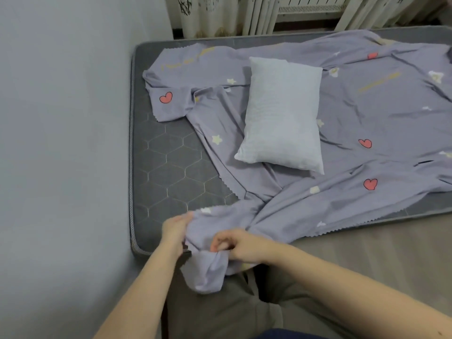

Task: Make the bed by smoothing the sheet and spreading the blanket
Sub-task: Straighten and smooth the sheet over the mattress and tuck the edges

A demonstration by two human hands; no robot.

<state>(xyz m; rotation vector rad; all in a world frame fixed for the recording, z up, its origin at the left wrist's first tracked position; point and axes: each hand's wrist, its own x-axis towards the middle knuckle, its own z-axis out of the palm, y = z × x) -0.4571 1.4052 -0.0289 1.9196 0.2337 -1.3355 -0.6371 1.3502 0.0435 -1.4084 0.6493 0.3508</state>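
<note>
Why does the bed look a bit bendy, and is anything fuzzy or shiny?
Head view: the wide lens curves the edges of the grey quilted mattress a little. The light is soft and even, with no glare and only a faint shadow beside the white pillow. The lilac heart-and-star sheet looks slightly soft, its yellow writing unreadable. The left hand and right hand gripping it are a bit blurred.

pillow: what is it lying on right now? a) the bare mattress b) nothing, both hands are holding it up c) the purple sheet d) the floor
C: the white pillow lies on the rumpled purple sheet, while the bare part of the grey mattress is exposed off towards the wall.
</note>
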